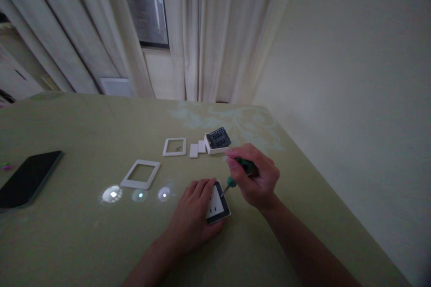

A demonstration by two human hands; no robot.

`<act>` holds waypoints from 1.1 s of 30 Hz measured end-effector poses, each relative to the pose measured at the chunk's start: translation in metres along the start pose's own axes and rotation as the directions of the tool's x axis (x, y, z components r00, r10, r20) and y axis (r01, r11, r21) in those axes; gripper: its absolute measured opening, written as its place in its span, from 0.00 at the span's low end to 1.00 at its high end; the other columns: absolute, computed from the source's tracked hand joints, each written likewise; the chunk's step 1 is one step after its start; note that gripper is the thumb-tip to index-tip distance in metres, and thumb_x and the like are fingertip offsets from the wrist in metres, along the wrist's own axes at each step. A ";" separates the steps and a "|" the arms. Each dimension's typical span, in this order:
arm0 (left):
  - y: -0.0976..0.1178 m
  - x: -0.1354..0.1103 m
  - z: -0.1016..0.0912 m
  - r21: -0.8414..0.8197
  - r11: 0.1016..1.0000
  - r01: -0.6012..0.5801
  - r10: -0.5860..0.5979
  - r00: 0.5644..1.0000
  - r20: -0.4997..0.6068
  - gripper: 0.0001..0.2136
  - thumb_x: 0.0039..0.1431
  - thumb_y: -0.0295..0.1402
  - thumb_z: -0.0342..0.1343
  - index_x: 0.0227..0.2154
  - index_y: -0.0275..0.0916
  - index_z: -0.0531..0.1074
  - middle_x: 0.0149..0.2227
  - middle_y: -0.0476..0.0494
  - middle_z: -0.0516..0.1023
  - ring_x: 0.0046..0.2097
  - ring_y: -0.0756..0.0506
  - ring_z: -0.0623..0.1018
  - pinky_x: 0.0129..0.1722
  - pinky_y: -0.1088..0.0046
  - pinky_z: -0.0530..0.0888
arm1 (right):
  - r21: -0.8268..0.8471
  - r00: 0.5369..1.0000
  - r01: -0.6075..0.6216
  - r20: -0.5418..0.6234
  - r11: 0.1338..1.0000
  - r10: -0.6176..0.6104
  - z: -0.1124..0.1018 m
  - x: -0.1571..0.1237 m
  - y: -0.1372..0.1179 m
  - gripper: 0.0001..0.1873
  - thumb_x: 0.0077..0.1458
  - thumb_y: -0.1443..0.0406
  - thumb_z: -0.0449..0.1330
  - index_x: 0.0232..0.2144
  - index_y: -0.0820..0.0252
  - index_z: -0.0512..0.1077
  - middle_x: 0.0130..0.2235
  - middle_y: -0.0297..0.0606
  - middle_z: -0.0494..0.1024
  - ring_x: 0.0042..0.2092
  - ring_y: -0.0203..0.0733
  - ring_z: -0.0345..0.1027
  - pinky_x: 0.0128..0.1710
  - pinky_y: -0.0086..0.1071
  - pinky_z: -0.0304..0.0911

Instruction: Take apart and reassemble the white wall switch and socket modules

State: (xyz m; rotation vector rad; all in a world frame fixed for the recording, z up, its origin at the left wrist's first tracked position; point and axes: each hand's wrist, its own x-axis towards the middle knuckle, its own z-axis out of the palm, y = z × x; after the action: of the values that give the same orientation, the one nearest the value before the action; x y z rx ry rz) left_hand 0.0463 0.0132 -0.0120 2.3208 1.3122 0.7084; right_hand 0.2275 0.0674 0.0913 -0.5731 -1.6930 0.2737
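Observation:
A wall socket (217, 204) with a white face and a dark border lies on the table. My left hand (197, 208) grips it from the left, fingers over its far edge and thumb along the near side. In my right hand (256, 175) is a screwdriver (231, 182) with a green handle, held closed in the fingers. Its shaft slants down to the left, and the tip meets the dark border on the socket's right side. Whether a screw sits under the tip is too small to tell.
Beyond my hands stand a white box with a black insert (218, 138) and two small white plates (194, 150). One white frame (174, 140) surrounds small screws; another frame (151, 175) lies nearer. A dark tablet (30, 179) is far left. A wall (353, 98) borders the table's right.

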 end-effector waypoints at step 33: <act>-0.005 0.001 -0.002 0.010 1.000 0.000 0.000 1.000 0.011 0.37 0.57 0.37 0.69 0.67 0.42 0.59 0.61 0.33 0.75 0.60 0.29 0.74 0.61 0.44 0.73 | -0.167 0.899 0.014 0.433 0.986 0.061 -0.013 0.016 -0.015 0.28 0.73 0.69 0.54 0.71 0.52 0.64 0.60 0.46 0.77 0.59 0.48 0.73 0.60 0.45 0.72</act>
State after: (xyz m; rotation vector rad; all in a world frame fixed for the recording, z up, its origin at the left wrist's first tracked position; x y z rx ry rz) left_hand 0.0422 0.0166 -0.0124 2.3296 1.3139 0.6900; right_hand 0.2354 0.0616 0.1149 -0.6926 -2.1616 0.2959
